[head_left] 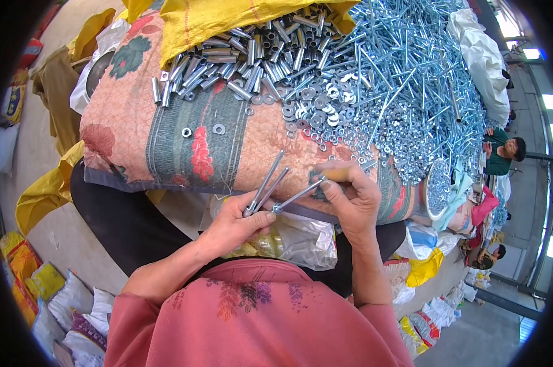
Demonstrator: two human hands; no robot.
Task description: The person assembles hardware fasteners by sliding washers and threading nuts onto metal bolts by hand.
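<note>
My left hand is closed around two long metal bolts that point up and away from me. Its thumb and fingertips also meet the nut-like end of a third bolt. That third bolt slants up to my right hand, whose thumb and index finger pinch its far end. A tan covering wraps part of the right index finger. Just beyond the hands, a loose nut and a flat washer lie on the patterned cloth.
Metal sleeves spill from under a yellow woven sack. To their right are washers, small nuts and a large heap of bolts. A white-rimmed container stands at the right edge. Another person sits farther right.
</note>
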